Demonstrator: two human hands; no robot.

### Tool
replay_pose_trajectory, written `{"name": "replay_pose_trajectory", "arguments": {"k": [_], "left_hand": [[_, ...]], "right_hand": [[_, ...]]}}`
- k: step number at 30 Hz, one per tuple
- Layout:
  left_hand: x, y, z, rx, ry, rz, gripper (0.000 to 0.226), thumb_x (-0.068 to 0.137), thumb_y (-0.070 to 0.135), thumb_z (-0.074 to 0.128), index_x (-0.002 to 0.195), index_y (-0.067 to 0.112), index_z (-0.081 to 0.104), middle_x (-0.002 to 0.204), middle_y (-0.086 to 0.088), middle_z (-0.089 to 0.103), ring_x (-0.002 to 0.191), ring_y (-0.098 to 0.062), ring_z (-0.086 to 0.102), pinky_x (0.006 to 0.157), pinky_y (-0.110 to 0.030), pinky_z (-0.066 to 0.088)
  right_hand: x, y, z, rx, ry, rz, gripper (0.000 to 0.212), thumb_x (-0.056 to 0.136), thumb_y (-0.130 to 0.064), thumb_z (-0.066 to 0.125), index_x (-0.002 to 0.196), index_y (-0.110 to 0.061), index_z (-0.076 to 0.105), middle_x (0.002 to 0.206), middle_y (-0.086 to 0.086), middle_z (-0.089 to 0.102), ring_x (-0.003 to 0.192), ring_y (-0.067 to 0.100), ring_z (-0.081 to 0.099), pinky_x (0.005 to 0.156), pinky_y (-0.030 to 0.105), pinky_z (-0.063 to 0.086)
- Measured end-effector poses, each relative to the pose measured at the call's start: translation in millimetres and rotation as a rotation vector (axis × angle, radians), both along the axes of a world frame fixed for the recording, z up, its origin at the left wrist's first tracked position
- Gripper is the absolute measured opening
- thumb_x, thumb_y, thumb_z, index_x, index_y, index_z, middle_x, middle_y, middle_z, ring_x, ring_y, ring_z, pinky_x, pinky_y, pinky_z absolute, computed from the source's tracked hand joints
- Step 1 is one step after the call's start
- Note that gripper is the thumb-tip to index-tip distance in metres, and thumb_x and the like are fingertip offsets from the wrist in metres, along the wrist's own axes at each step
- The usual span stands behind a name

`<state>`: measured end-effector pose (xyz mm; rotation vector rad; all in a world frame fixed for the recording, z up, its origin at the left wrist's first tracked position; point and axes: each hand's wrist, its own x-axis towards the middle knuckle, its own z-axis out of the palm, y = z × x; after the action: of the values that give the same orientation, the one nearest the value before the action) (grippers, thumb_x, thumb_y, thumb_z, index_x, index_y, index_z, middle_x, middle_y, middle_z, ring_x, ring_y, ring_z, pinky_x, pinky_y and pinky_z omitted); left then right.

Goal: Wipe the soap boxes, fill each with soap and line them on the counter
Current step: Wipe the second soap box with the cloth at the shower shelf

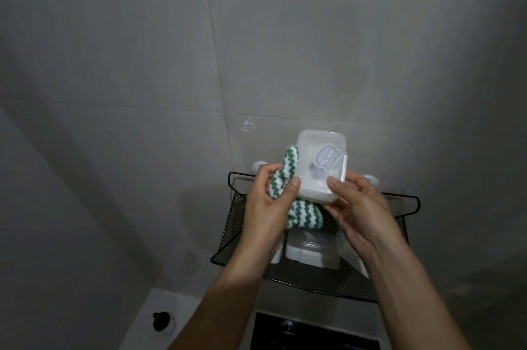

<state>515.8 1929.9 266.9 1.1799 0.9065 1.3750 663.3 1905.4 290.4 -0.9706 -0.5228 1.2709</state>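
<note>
A: Where is the box (318,168) sitting right now?

B: It is hanging in the air above the basket (228,238), in front of the tiled wall (142,64), held up between both hands. Its lid, with the small label, is facing the camera.

A: Who is carrying it?

B: The right hand (359,207) is doing most of the holding. Its thumb is pressing on the lid near the lower right corner and the other fingers are curling behind and under the box. The left hand (271,198) is gripping the cloth (288,175), thumb tip touching the box's lower left edge.

A: And which way is the box lying?

B: Its long axis is running up and away from the hands, tilting a little to the right. The cloth is lying along the left long side, bunching under the bottom edge too.

A: So the wipe is coming from the left?

B: I am judging so. The cloth hand is nearer the left side and the lid face, so it is likely sweeping rightward across the lid while the right hand is steadying.

A: Anything else in the basket?

B: Other clear boxes (306,249) are waiting there, below the hands. I cannot tell whether any is holding soap.
</note>
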Motion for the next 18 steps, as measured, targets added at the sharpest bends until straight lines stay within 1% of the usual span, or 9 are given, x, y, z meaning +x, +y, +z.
{"name": "replay_pose_trajectory", "arguments": {"k": [3, 5, 7, 8, 10, 12, 14, 16, 18], "left_hand": [[-10, 10, 2, -0.059, 0.026, -0.034, 0.031, 0.076, 0.026, 0.079, 0.103, 0.028, 0.064, 0.103, -0.003, 0.074, 0.09, -0.027, 0.073, 0.075, -0.05, 0.061], [-21, 20, 7, -0.08, 0.047, -0.11, 0.033, 0.074, 0.023, 0.08, 0.103, 0.023, 0.065, 0.104, -0.006, 0.073, 0.09, -0.029, 0.072, 0.079, -0.052, 0.06], [-34, 30, 15, -0.067, 0.095, -0.218, 0.031, 0.073, 0.02, 0.08, 0.101, 0.021, 0.066, 0.101, -0.004, 0.073, 0.088, -0.026, 0.07, 0.077, -0.046, 0.06], [-40, 33, 19, -0.048, 0.133, -0.276, 0.03, 0.074, 0.018, 0.08, 0.101, 0.021, 0.067, 0.099, -0.003, 0.072, 0.086, -0.023, 0.069, 0.073, -0.042, 0.06], [-51, 37, 25, -0.009, 0.241, -0.356, 0.03, 0.075, 0.016, 0.08, 0.102, 0.02, 0.067, 0.098, 0.0, 0.072, 0.083, -0.018, 0.068, 0.067, -0.033, 0.056], [-58, 41, 30, 0.029, 0.363, -0.387, 0.03, 0.075, 0.018, 0.08, 0.102, 0.023, 0.067, 0.102, 0.003, 0.072, 0.085, -0.015, 0.069, 0.066, -0.03, 0.055], [-60, 43, 33, 0.07, 0.46, -0.402, 0.029, 0.074, 0.021, 0.08, 0.101, 0.027, 0.069, 0.104, 0.003, 0.072, 0.088, -0.015, 0.069, 0.069, -0.033, 0.057], [-59, 45, 34, 0.102, 0.524, -0.394, 0.028, 0.075, 0.02, 0.081, 0.101, 0.027, 0.07, 0.105, 0.0, 0.072, 0.092, -0.02, 0.07, 0.077, -0.038, 0.057], [-56, 44, 33, 0.14, 0.554, -0.343, 0.028, 0.08, 0.016, 0.08, 0.104, 0.026, 0.071, 0.105, 0.0, 0.073, 0.094, -0.019, 0.07, 0.081, -0.033, 0.056]], "right_hand": [[-1, -1, 2, 0.034, -0.02, 0.04, 0.047, 0.077, 0.004, 0.069, 0.122, 0.001, 0.055, 0.097, 0.012, 0.076, 0.089, 0.022, 0.073, 0.07, 0.027, 0.061], [5, -1, 5, 0.015, -0.04, 0.091, 0.046, 0.07, -0.009, 0.075, 0.112, -0.003, 0.059, 0.094, 0.01, 0.077, 0.089, 0.023, 0.073, 0.069, 0.027, 0.06], [15, -1, 8, -0.019, -0.037, 0.129, 0.035, 0.069, -0.021, 0.076, 0.099, -0.011, 0.062, 0.095, 0.009, 0.077, 0.091, 0.025, 0.073, 0.069, 0.03, 0.061], [20, -1, 9, -0.033, -0.043, 0.141, 0.034, 0.07, -0.026, 0.077, 0.097, -0.014, 0.062, 0.096, 0.009, 0.076, 0.09, 0.026, 0.074, 0.069, 0.033, 0.061], [30, -2, 12, -0.075, -0.126, 0.177, 0.04, 0.068, -0.03, 0.077, 0.102, -0.015, 0.063, 0.097, 0.01, 0.076, 0.087, 0.026, 0.074, 0.068, 0.035, 0.061], [36, -2, 13, -0.13, -0.257, 0.237, 0.047, 0.065, -0.026, 0.078, 0.11, -0.014, 0.067, 0.09, 0.007, 0.075, 0.078, 0.022, 0.073, 0.063, 0.031, 0.059], [39, -3, 12, -0.155, -0.353, 0.306, 0.05, 0.063, -0.018, 0.078, 0.111, -0.008, 0.069, 0.084, 0.007, 0.074, 0.071, 0.02, 0.07, 0.057, 0.027, 0.057], [41, -2, 10, -0.166, -0.378, 0.333, 0.047, 0.061, -0.014, 0.078, 0.106, -0.004, 0.071, 0.083, 0.01, 0.075, 0.068, 0.019, 0.07, 0.053, 0.025, 0.057], [41, -1, 6, -0.174, -0.36, 0.296, 0.041, 0.06, -0.014, 0.079, 0.1, -0.005, 0.072, 0.083, 0.011, 0.076, 0.068, 0.02, 0.072, 0.054, 0.026, 0.059]]}}
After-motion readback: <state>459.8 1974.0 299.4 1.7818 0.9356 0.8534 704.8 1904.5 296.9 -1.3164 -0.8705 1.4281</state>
